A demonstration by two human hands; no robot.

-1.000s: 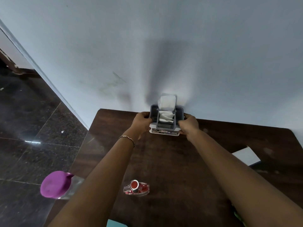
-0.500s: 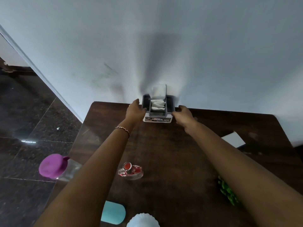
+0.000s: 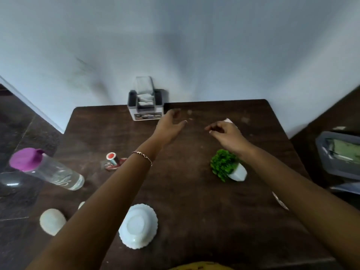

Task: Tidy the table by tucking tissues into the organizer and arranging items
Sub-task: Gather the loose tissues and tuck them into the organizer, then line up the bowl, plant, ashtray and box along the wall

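Squarely against the wall point(image 3: 194, 45) stands the grey organizer point(image 3: 145, 112), white tissues point(image 3: 145, 98) inside; left hand point(image 3: 169, 126) and right hand point(image 3: 227, 134) relaxed, empty.

grey organizer point(image 3: 145, 106), seemingly tissue-filled, against wall.

Can't read blurred label point(image 3: 148, 115) on organizer point(image 3: 145, 106). See only a corner of white card point(image 3: 228, 120) behind right hand point(image 3: 227, 134). Lose grey bin point(image 3: 339, 154) past right edge; can't identify small item point(image 3: 280, 202) under right forearm point(image 3: 288, 178).

Organizer label point(image 3: 147, 115) blurred, unreadable
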